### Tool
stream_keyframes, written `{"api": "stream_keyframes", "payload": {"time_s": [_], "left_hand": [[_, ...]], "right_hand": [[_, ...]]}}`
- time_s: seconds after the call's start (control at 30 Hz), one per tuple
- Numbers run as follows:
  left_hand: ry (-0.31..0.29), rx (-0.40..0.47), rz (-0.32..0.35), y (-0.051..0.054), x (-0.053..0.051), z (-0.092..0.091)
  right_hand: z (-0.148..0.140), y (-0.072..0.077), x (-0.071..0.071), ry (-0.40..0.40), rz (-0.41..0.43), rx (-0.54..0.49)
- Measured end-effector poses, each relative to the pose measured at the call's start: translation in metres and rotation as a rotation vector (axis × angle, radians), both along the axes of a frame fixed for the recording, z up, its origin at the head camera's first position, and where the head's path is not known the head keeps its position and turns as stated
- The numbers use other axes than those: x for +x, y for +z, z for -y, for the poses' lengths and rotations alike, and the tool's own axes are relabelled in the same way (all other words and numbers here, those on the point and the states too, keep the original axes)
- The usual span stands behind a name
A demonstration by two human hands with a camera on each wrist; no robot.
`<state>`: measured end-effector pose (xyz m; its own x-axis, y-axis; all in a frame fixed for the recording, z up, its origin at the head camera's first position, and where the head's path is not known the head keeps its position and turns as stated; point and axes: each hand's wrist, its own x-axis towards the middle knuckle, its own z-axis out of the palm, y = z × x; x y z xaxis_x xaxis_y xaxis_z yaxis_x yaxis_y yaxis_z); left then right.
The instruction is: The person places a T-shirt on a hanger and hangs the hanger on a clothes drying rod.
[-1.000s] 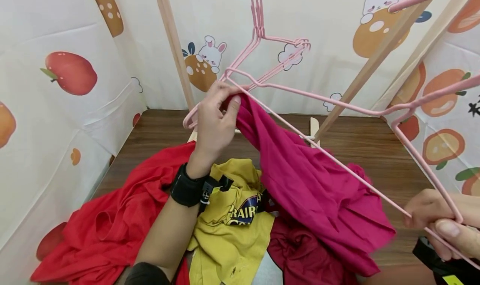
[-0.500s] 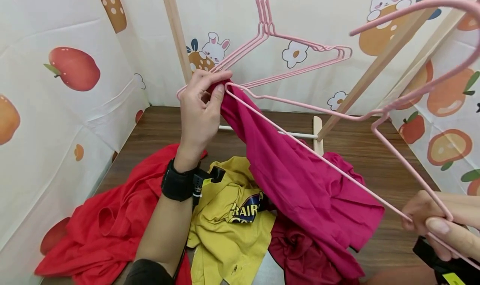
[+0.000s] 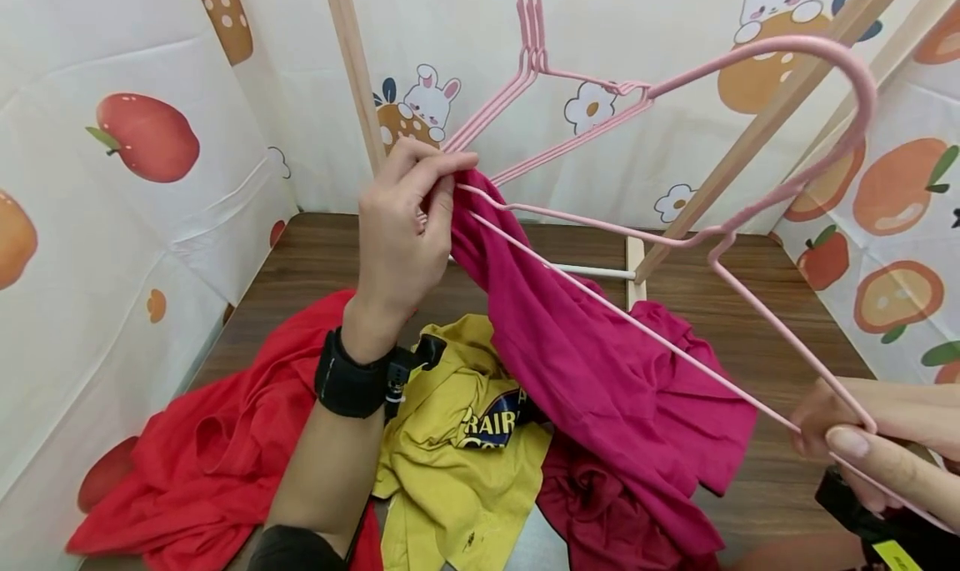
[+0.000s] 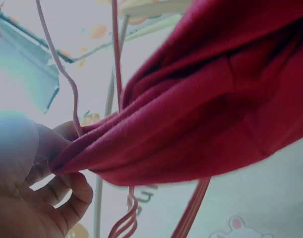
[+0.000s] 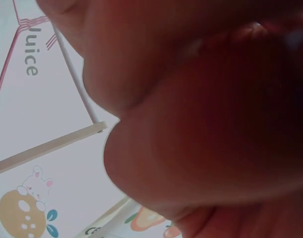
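Observation:
In the head view, my left hand pinches a gathered edge of a magenta garment between thumb and fingers. A pink hanger slants across in front, its left end reaching into the cloth beside those fingers. My right hand grips the hanger's lower right corner, the hook pointing up. The rest of the garment drapes down to the right, behind the hanger's lower bar. Seen from the left wrist, the magenta cloth stretches away from the pinching fingers. The right wrist view is mostly filled by the blurred right hand.
Several pink hangers hang on a wooden rack behind my hands. On the brown tabletop lie a red garment, a yellow printed one and a dark red one. Patterned cloth walls surround it.
My left hand has moved left with the magenta cloth. The held hanger has turned and shifted left, bringing its hook fully into view; its left end now lies at the cloth, partly covered.

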<state>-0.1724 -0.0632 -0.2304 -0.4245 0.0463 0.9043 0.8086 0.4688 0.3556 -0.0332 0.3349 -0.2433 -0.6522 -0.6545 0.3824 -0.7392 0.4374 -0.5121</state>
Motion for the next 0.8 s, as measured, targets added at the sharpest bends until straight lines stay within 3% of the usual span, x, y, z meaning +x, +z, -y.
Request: {"api": "stream_keyframes", "payload": {"time_s": [0.07, 0.2, 0.5, 0.67, 0.8], "left_hand": [[-0.013, -0.023, -0.019, -0.002, 0.0, -0.003], [-0.043, -0.063, -0.036, -0.004, 0.004, -0.013], [-0.153, -0.093, -0.069, -0.004, 0.019, -0.034], [-0.193, -0.139, -0.099, -0.004, 0.028, -0.044], [-0.209, -0.138, -0.107, -0.004, 0.03, -0.046]], "right_hand": [[0.0, -0.001, 0.001, -0.034, 0.008, 0.032], [0.003, 0.0, 0.0, -0.002, 0.026, 0.022], [0.008, 0.002, -0.001, -0.01, 0.016, 0.034], [0.006, 0.001, 0.0, -0.044, 0.018, 0.057], [0.005, 0.001, 0.001, -0.081, 0.009, 0.109]]}}
